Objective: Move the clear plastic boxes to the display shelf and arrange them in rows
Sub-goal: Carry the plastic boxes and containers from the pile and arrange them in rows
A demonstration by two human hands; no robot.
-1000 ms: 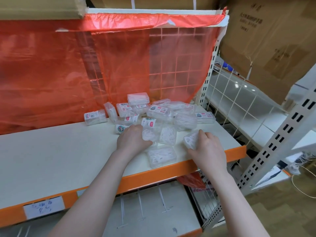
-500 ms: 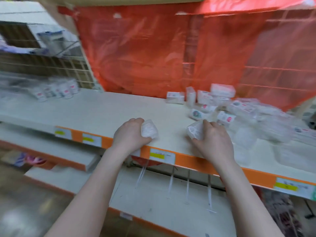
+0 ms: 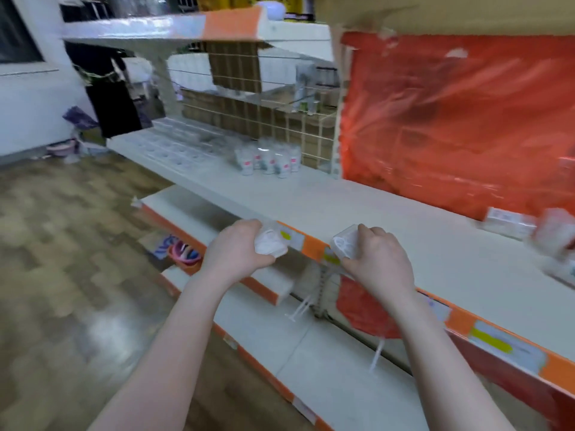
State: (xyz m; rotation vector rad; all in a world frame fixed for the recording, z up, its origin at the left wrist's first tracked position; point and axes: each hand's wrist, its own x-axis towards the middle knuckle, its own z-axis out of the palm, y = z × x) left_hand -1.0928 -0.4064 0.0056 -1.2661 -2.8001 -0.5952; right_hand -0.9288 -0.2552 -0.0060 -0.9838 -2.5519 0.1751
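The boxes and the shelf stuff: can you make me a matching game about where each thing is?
Things:
1. box in the left hand
2. standing boxes
3. plastic sheet
4. pink basin

Places:
A. hanging behind the shelf, orange-red
B. low down, left of the hands
C. held in front of the shelf edge
D. in a group far back on the shelf

Pairs: 1-C, 2-D, 3-A, 4-B

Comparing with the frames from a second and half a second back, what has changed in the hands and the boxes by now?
Both hands have lifted away from the loose pile and travelled left along the shelf, towards the standing rows of boxes. The left hand took hold of a clear plastic box from the pile within the last second. Unchanged: the right hand keeps gripping its own box; nothing has been set down.
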